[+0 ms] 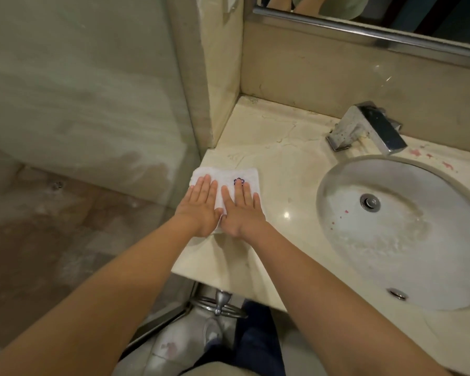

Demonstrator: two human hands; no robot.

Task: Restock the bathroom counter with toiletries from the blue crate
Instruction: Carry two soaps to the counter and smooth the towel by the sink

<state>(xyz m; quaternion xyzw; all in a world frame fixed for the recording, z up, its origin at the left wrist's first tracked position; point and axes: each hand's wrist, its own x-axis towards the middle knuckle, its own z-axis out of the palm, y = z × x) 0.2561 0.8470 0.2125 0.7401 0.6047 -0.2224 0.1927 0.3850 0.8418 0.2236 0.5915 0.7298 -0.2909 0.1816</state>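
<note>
You press your left hand (200,206) and right hand (240,210) flat, fingers straight, gripping nothing, on the folded white towel (224,176) left of the sink (337,185), likely smoothing it neat.

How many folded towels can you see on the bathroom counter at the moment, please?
1. The white towel lies at the left edge of the counter, left of the sink, under the flat left hand and right hand. Others may be out of view.
</note>
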